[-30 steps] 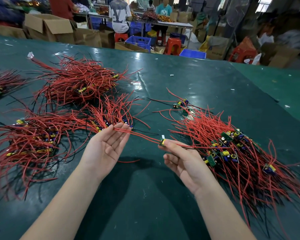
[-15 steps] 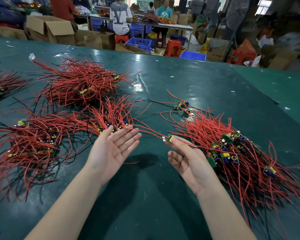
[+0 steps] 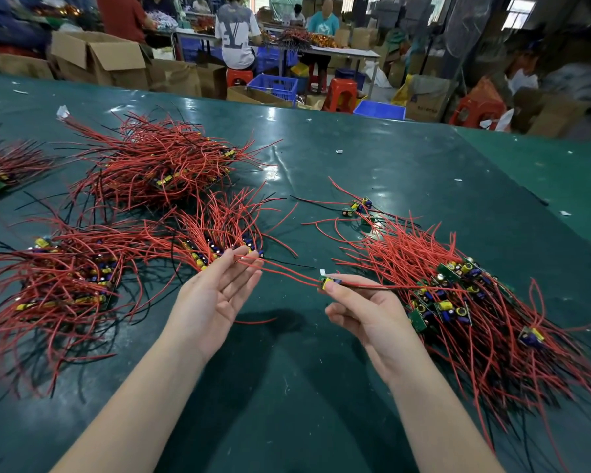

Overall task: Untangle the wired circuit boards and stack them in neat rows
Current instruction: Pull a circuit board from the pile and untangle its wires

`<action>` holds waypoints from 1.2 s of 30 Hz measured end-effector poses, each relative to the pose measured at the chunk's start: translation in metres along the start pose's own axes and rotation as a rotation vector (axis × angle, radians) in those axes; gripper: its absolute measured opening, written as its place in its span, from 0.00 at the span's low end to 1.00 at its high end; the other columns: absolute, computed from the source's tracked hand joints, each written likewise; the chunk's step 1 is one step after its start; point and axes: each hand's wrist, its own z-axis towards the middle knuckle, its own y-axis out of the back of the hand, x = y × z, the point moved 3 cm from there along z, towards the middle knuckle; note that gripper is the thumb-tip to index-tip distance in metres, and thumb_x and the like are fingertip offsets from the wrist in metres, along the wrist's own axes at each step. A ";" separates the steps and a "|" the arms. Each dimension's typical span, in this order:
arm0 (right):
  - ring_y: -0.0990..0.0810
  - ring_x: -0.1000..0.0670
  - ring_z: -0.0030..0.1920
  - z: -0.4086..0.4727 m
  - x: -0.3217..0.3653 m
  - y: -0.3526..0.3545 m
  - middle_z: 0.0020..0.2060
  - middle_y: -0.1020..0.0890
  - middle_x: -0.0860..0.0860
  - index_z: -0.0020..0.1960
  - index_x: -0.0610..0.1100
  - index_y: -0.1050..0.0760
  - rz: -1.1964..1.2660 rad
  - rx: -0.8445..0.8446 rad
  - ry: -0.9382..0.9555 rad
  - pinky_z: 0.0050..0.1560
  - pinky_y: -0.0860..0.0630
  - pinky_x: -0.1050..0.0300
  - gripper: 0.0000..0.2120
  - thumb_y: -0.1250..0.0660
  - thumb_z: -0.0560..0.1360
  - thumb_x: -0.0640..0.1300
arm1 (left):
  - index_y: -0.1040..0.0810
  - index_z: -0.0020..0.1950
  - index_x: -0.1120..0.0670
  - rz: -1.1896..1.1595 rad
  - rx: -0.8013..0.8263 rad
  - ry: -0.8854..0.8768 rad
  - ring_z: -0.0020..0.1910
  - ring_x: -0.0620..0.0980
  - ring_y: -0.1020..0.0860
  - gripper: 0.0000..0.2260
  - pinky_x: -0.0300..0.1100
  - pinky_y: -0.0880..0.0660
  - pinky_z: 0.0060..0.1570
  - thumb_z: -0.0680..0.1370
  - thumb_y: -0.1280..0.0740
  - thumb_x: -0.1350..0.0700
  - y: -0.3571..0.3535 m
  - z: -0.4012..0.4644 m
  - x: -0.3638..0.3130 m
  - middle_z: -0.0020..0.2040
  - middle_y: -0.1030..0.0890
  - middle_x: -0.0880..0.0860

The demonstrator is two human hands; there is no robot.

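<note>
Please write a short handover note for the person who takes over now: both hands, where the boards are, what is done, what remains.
Right hand pinches one circuit board; its red wires run over the open left hand, which touches them at the fingertips.
Tangled pile lies at the right on the green table.
Done: sorted stacks at the left.
Left: lay this board on a stack, then work through the tangled pile.

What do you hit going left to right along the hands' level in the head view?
Left pile of wired boards → left hand → red wires stretched between the hands → small board pinched by right hand → right tangled pile.
</note>
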 end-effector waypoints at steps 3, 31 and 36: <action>0.19 0.53 0.33 0.000 0.002 -0.001 0.33 0.17 0.51 0.42 0.46 0.16 -0.060 0.007 0.028 0.37 0.22 0.63 0.03 0.26 0.70 0.39 | 0.19 0.50 0.61 0.014 -0.044 -0.016 0.45 0.49 0.15 0.08 0.37 0.20 0.40 0.80 0.37 0.60 0.002 0.001 -0.001 0.46 0.15 0.57; 0.15 0.52 0.39 -0.006 0.036 0.027 0.45 0.14 0.46 0.45 0.44 0.20 0.533 -0.257 0.268 0.36 0.21 0.64 0.08 0.30 0.69 0.48 | 0.21 0.58 0.59 0.177 0.084 0.022 0.49 0.53 0.16 0.10 0.37 0.20 0.41 0.80 0.40 0.63 0.002 -0.002 0.003 0.52 0.16 0.58; 0.15 0.52 0.44 -0.008 0.042 0.055 0.47 0.14 0.48 0.47 0.43 0.22 0.606 -0.435 0.322 0.41 0.21 0.65 0.02 0.32 0.76 0.38 | 0.22 0.58 0.61 0.136 0.080 0.100 0.48 0.52 0.16 0.10 0.37 0.20 0.40 0.80 0.40 0.63 0.001 -0.001 0.005 0.52 0.16 0.58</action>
